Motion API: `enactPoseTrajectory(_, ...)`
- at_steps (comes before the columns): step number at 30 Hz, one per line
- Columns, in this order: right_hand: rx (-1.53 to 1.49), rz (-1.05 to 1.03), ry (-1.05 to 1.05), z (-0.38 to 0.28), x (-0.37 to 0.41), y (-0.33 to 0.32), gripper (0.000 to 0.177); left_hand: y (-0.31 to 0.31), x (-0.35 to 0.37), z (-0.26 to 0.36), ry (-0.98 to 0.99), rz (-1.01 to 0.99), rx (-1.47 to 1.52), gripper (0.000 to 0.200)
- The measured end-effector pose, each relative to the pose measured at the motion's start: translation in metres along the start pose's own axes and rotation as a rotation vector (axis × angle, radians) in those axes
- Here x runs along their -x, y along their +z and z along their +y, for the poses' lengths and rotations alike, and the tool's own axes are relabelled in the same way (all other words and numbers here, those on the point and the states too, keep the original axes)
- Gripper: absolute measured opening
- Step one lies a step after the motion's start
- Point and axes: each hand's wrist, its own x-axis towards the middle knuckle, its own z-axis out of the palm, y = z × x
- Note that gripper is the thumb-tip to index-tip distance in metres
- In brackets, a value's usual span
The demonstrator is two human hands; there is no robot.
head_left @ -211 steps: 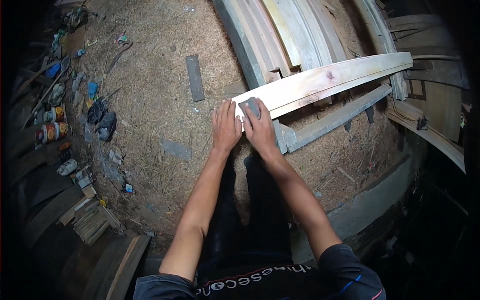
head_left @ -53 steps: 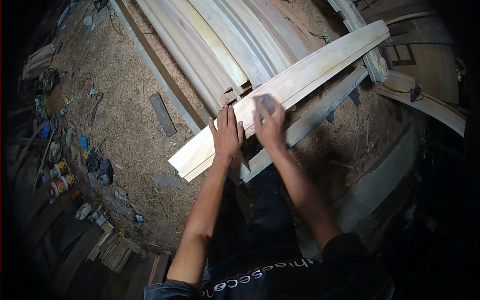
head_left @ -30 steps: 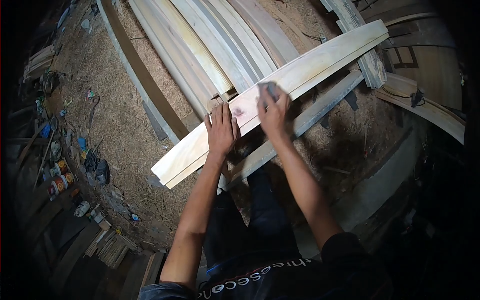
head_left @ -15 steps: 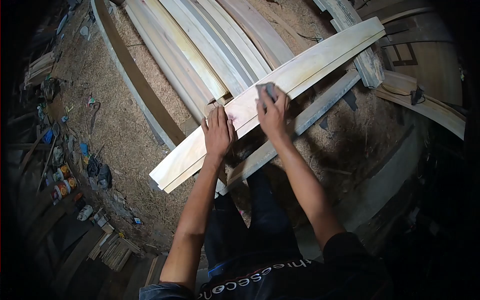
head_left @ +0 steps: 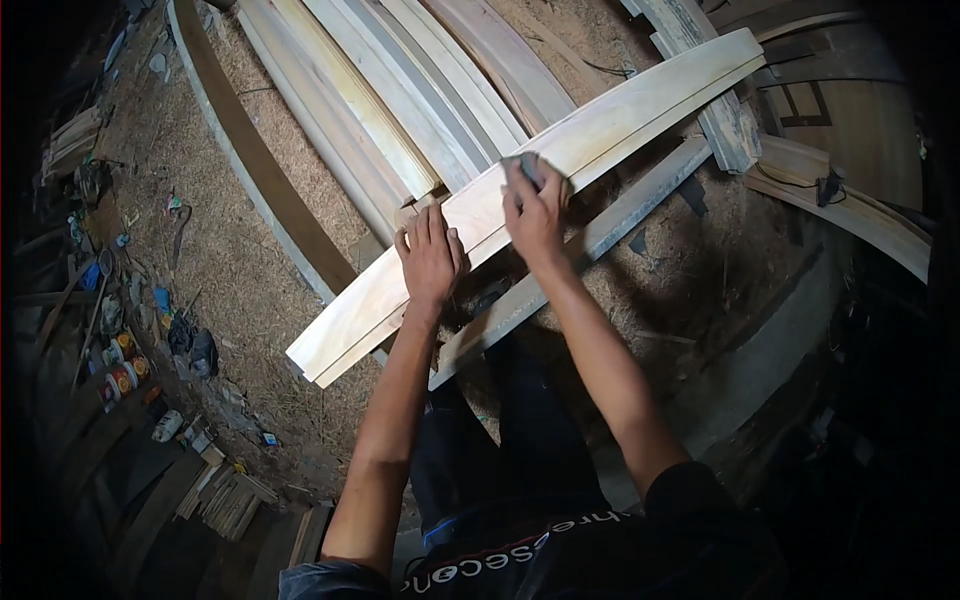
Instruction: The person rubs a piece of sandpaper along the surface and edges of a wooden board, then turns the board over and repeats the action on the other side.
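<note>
A long pale wooden board [head_left: 640,120] with a grooved near edge lies slantwise in front of me. My left hand [head_left: 432,262] rests on it left of the middle, fingers stretched out over its face. Farther right along the same board, my right hand [head_left: 537,212] presses a dark grey piece of sandpaper [head_left: 518,165] to the surface. The fingers lie over the sandpaper and cover part of it.
Several planed planks [head_left: 400,90] lie side by side beyond the board. A timber beam [head_left: 610,235] runs beneath it on my side, and a curved beam [head_left: 265,160] stretches away at left. Shavings cover the ground [head_left: 260,330]; paint cans [head_left: 120,380] stand at far left.
The whole view has shifted slightly, moving the board left. My left hand has slid a little right along the board, over a reddish mark. The sandpaper stays under my right hand.
</note>
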Motion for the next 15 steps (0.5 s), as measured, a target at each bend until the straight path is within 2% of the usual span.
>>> enactPoseTrajectory(4,0.037,0.04,0.024,-0.005,0.005,0.003,0.046,0.002,0.0,0.001,0.005,0.028,-0.032,0.057)
enactPoseTrajectory(9,-0.05,-0.106,-0.028,-0.052,0.059,0.012,0.047,0.003,-0.001,0.0,0.014,0.046,-0.013,0.057)
enactPoseTrajectory(15,0.017,-0.02,-0.04,-0.016,0.007,0.007,0.045,0.001,0.0,0.0,0.02,0.077,0.033,0.056)
